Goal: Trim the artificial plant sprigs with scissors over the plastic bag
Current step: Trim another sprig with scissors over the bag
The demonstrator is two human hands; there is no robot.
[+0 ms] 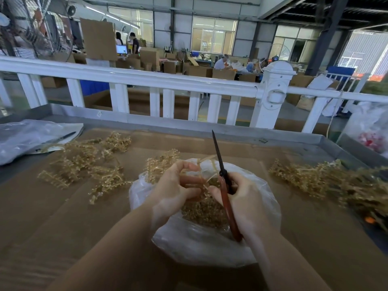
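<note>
Our right hand (pixel 241 198) curls round the red-handled scissors (pixel 225 190) (blades together, tip pointing away), while our left hand (pixel 176 187) pinches a tan sprig (pixel 206 168) over the plastic bag (pixel 201 244) near the table's (pixel 294 238) front edge. Loose sprigs (pixel 84 164) lie toward its left and right edges.

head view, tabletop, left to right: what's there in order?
Clear plastic sheet → left pile of tan sprigs → left hand → scissors in right hand, over the plastic bag → right pile of sprigs.
</note>
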